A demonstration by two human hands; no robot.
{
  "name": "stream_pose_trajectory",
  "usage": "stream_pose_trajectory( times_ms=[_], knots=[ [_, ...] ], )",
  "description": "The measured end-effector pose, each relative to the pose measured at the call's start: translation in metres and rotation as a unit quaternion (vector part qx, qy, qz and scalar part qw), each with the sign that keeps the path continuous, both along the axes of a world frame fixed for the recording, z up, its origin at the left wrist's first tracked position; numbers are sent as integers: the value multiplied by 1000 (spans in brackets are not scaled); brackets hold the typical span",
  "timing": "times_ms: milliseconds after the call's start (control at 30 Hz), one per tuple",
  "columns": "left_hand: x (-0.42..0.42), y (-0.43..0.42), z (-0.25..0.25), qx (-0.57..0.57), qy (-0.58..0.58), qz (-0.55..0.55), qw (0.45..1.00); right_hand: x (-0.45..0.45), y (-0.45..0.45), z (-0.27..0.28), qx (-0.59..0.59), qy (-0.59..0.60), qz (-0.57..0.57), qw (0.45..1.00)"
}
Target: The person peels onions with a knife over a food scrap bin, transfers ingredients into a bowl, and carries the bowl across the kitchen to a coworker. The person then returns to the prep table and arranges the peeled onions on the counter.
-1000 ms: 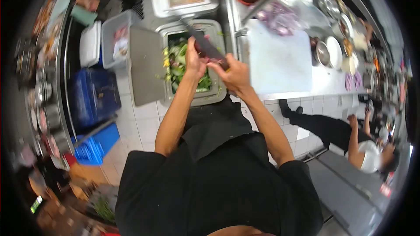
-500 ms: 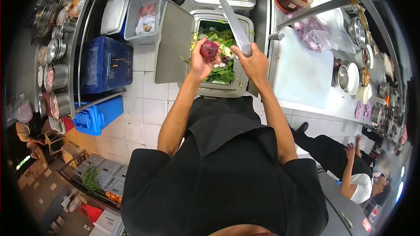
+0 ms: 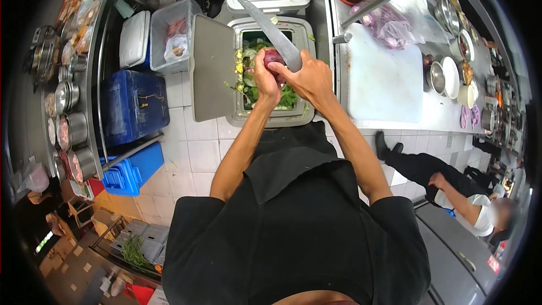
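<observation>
Red onion: we had it in our left hand, above the grey bin.
Left fingers: we kept them curled around the onion, cupping it from the side and below.
Right hand: our fingers were wrapped tightly at the handle end of the knife; the handle itself was hidden in our grip.
Right thumb: we had it stretched toward the onion, seemingly touching it.
Blade: we held it slanting away from us and to the left, its broad heel just beside the onion.
Bin contents: below our hands we saw leafy green scraps.
Grey lid: it hung back on our left.
White cutting board: it lay on the counter to our right, with a plastic bag of purple produce at its far end.
Blue tub: it stood to our left, beyond the lid.
</observation>
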State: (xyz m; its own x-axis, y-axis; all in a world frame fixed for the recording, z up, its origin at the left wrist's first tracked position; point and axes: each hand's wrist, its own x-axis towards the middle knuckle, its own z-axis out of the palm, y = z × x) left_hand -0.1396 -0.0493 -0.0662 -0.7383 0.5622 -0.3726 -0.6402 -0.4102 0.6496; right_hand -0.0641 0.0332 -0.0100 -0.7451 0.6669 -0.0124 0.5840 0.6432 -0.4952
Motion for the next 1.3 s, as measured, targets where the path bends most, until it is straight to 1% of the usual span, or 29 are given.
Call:
stream_pose_trajectory(
  times_ms=[33, 67, 167, 233, 267, 333, 367, 467, 500, 567, 600, 667, 767, 800, 833, 867, 933, 1067, 1133, 1167, 1233, 1267, 1300],
  knots=[
    [2, 5, 0, -6, 2, 18, 1000, 1, 1, 2, 1, -6, 0, 1000],
    [2, 9, 0, -5, 2, 15, 1000, 2, 4, 3, 2, -6, -4, 1000],
    [2, 15, 3, -22, 16, 32, 999, 5, 12, 7, -9, -13, 22, 1000],
    [-2, 17, 15, -60, 15, -23, 998, 4, 18, 8, -1, 5, 36, 999],
    [-4, 18, 18, -59, 16, -24, 998, 4, 21, 10, 1, 6, 35, 999],
    [-12, 17, 22, -50, 11, -91, 994, 2, 25, 17, 8, 4, 65, 998],
    [-15, 16, 24, -50, 12, -92, 994, 2, 28, 16, 9, 5, 64, 998],
    [-26, 14, 27, -43, -15, -195, 980, 3, 37, 13, 1, 32, 83, 996],
    [-30, 14, 29, -42, -15, -194, 980, 3, 39, 15, -9, 38, 90, 995],
    [-36, 15, 33, -44, -28, -259, 964, 3, 45, 15, -16, 43, 99, 994],
    [-38, 15, 36, -43, -28, -257, 965, 2, 47, 14, -20, 48, 110, 993],
    [-42, 16, 41, -48, -17, -297, 953, 1, 52, 14, -23, 55, 123, 991],
    [-39, 20, 41, -45, -7, -269, 962, -3, 55, 20, -48, 58, 133, 988],
    [-37, 23, 38, -45, -6, -268, 962, -4, 54, 21, -78, 59, 122, 988],
    [-34, 27, 35, -43, 14, -226, 973, -5, 54, 21, -108, 61, 109, 986],
    [-32, 29, 33, -42, 34, -184, 981, -6, 54, 20, -107, 61, 109, 986],
    [-34, 31, 33, -42, 39, -180, 982, -7, 54, 14, -179, 71, 85, 978],
    [-37, 35, 36, -43, 83, -184, 978, -9, 61, 11, -179, 97, 98, 974],
    [-41, 37, 34, -43, 104, -191, 975, -12, 64, 15, -287, 43, 70, 954],
    [-42, 39, 32, -46, 106, -186, 976, -12, 63, 12, -287, 43, 70, 954],
    [-46, 41, 29, -48, 110, -179, 976, -16, 62, 7, -198, 89, 84, 973],
    [-50, 41, 27, -47, 84, -217, 971, -16, 64, 6, -197, 91, 84, 973],
    [-53, 39, 22, -48, 54, -255, 964, -14, 65, 6, -172, 96, 111, 974]
  ],
)
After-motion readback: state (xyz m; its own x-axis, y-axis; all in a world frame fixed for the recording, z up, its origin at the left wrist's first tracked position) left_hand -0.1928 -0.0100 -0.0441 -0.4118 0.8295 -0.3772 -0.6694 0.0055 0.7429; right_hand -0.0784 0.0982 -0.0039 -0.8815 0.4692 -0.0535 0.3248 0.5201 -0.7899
